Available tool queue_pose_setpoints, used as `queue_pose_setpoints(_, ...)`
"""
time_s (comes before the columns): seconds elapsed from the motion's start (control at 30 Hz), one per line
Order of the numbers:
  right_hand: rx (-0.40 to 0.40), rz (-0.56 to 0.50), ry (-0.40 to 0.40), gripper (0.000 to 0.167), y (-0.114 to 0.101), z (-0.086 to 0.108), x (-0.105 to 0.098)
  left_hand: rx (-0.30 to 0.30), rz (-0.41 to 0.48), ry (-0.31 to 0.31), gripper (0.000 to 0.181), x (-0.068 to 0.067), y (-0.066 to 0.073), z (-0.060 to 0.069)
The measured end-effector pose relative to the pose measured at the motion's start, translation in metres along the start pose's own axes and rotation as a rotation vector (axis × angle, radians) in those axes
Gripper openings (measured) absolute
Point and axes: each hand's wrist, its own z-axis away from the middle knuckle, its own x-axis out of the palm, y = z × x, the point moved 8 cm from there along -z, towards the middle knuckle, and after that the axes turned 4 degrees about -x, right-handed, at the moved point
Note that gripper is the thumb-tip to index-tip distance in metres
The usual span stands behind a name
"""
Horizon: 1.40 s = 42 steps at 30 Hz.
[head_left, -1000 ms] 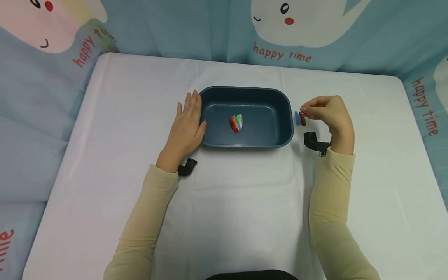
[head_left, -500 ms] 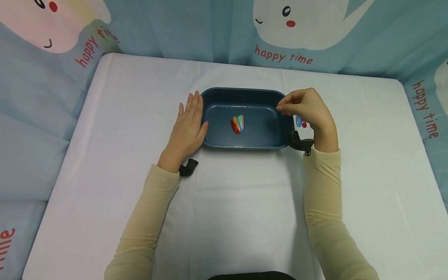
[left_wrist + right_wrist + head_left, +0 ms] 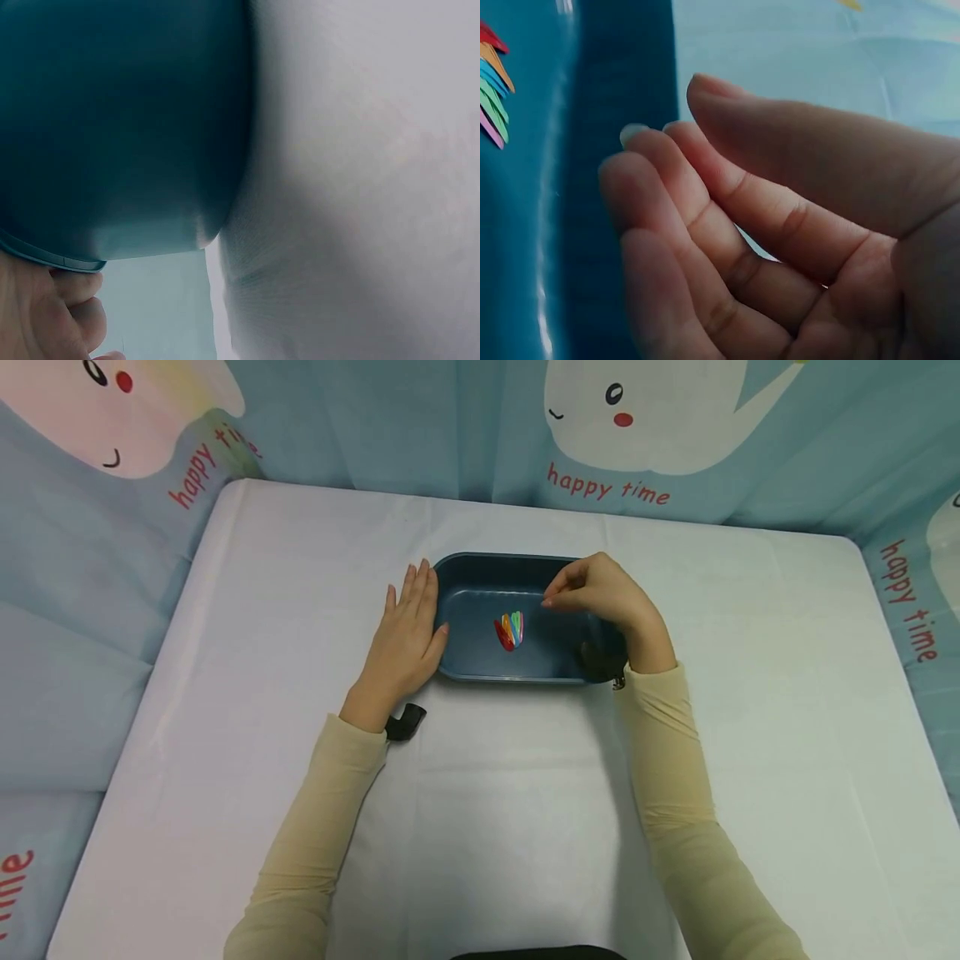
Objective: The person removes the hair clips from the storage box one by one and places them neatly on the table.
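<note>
A dark blue rectangular tray (image 3: 468,660) stands on the table. On its floor, left of centre, lies a small fan of coloured snap hair clips (image 3: 510,632) in red, orange, blue, green and pink, also at the left edge of the right wrist view. My left hand (image 3: 402,647) rests flat against the tray's left end, thumb at the rim. Over the tray's right half hovers my right hand (image 3: 607,602), thumb and fingertips drawn together to the right of the clips. The right wrist view shows its fingers curled, with no clip visible; something small may be hidden.
A white cloth (image 3: 480,827) covers the table. Blue printed curtains (image 3: 420,427) hang behind its far edge. A black camera mount (image 3: 407,722) sits at my left wrist, another (image 3: 600,662) at my right. My right forearm (image 3: 667,760) reaches across to the tray.
My right hand has moved left from beside two hair clips, blue and red, on the cloth to over the tray. Its wrist now covers their place. My left hand stays at the tray.
</note>
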Motion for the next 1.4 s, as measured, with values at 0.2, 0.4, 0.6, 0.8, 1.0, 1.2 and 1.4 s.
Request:
queue_pose_setpoints(0.2,0.003,0.031,-0.066,0.014,0.001,-0.014,0.015,-0.007,-0.006,-0.004,0.064,0.001,-0.001,0.000)
queue_pose_setpoints(0.4,0.004,0.087,-0.128,0.012,0.000,-0.023,0.026,-0.018,-0.005,-0.013,0.065,0.000,-0.001,0.000)
queue_pose_setpoints(0.6,0.045,0.125,-0.199,0.012,0.003,-0.030,0.037,-0.016,-0.007,-0.019,0.065,0.000,0.000,0.001)
queue_pose_setpoints(0.8,0.121,0.172,-0.243,0.012,0.011,-0.034,0.043,-0.011,-0.010,-0.016,0.065,0.000,-0.001,0.000)
queue_pose_setpoints(1.0,0.120,0.270,-0.275,0.019,0.015,-0.039,0.048,-0.011,-0.015,-0.019,0.065,0.000,-0.001,0.000)
queue_pose_setpoints(1.2,0.079,0.370,-0.302,0.023,0.012,-0.043,0.055,-0.013,-0.014,-0.021,0.065,0.000,-0.001,-0.001)
queue_pose_setpoints(1.4,0.074,0.495,-0.304,0.029,0.008,-0.048,0.063,-0.014,-0.007,-0.018,0.065,-0.001,0.000,0.000)
